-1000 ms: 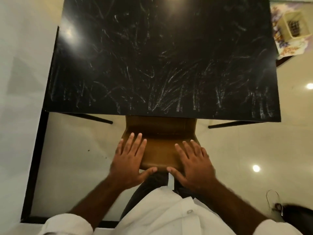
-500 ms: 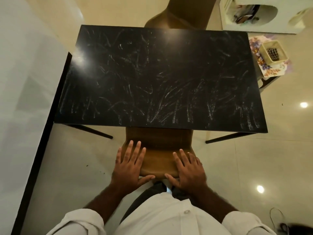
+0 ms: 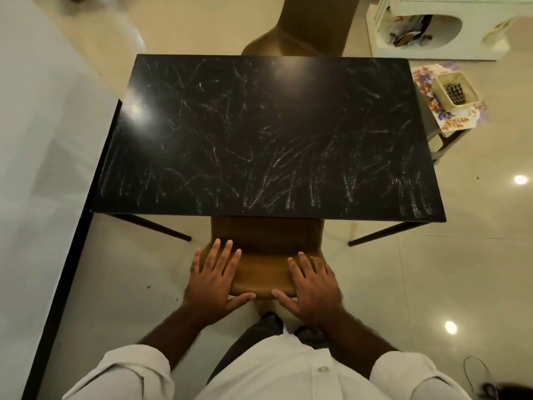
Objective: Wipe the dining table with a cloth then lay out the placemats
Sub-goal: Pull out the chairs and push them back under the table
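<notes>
Your black dining table (image 3: 268, 134) fills the middle of the picture, and its top is covered in pale, chalky streaks. A brown chair (image 3: 265, 246) is pushed in at the near edge, between you and the table. Your left hand (image 3: 213, 278) and right hand (image 3: 314, 287) both lie flat on the chair's back with fingers spread wide, holding nothing. Another brown chair (image 3: 311, 24) stands at the far edge, top middle, and its top is cut off. A white wall (image 3: 37, 140) runs down the left side, close to the table. At the right edge, just past the table's far corner, a small basket (image 3: 440, 87) sits on a flowery mat (image 3: 454, 122). Something dark and checked (image 3: 454, 92) lies in the basket, but it is too small to tell what it is. I cannot tell if there is one mat or more. A white cabinet (image 3: 432, 47) in the upper right has round holes with blurry things inside. A shoe (image 3: 476, 373) is partly cut off at the lower right.
</notes>
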Available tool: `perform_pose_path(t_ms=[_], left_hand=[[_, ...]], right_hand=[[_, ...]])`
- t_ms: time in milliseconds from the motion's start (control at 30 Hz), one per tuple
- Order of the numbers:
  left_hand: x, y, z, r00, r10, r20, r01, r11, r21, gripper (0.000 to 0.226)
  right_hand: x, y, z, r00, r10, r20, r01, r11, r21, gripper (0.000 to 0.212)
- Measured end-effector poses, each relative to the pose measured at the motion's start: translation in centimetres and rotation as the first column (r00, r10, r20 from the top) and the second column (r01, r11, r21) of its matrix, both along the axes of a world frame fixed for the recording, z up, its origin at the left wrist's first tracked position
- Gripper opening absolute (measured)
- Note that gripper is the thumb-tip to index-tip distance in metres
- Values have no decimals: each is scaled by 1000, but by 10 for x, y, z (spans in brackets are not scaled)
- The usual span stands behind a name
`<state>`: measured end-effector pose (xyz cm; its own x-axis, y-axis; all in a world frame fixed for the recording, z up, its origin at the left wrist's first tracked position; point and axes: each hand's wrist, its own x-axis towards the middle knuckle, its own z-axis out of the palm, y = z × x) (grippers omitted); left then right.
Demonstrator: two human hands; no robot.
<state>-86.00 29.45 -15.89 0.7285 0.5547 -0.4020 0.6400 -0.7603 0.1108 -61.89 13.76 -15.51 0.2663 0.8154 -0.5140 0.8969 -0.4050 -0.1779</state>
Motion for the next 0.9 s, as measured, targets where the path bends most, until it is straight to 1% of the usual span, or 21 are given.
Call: perform_pose_path(t_ms=[100,200,300,400,433,500,600,700,800,900], left_hand=[[2,0,4,994,8,-109,-15,997,-70,107],[18,-19,15,987,-9,-162,-13,991,-136,113],[56,-54,33,987,-67,-147,38,981,-192,117],[109,-92,46,988,-114,-105,86,966,-243,119],[128,-105,49,987,-132,-88,107,963,-248,119],[177,-145,53,974,-216,-68,197,956,-219,119],[207,-166,53,968,-236,-81,212,950,-230,123],[262,-212,48,954,-285,-86,255,932,-258,111],[298,-243,38,942,-316,-111,278,923,-265,103],[322,-263,29,940,-324,-109,283,916,-284,91]], right_hand=[[8,-18,6,1000,-16,-18,17,997,76,99],[30,-62,8,998,-67,5,67,994,92,99],[58,-121,12,985,-169,24,167,984,64,97],[88,-182,21,957,-284,49,281,957,69,97],[98,-202,23,945,-322,56,318,945,76,96],[126,-258,28,905,-422,49,417,905,88,94],[139,-288,28,860,-509,35,504,858,100,96],[175,-348,27,790,-612,37,606,788,106,100],[203,-397,25,751,-658,59,656,753,49,98],[227,-436,25,697,-714,65,712,700,52,97]])
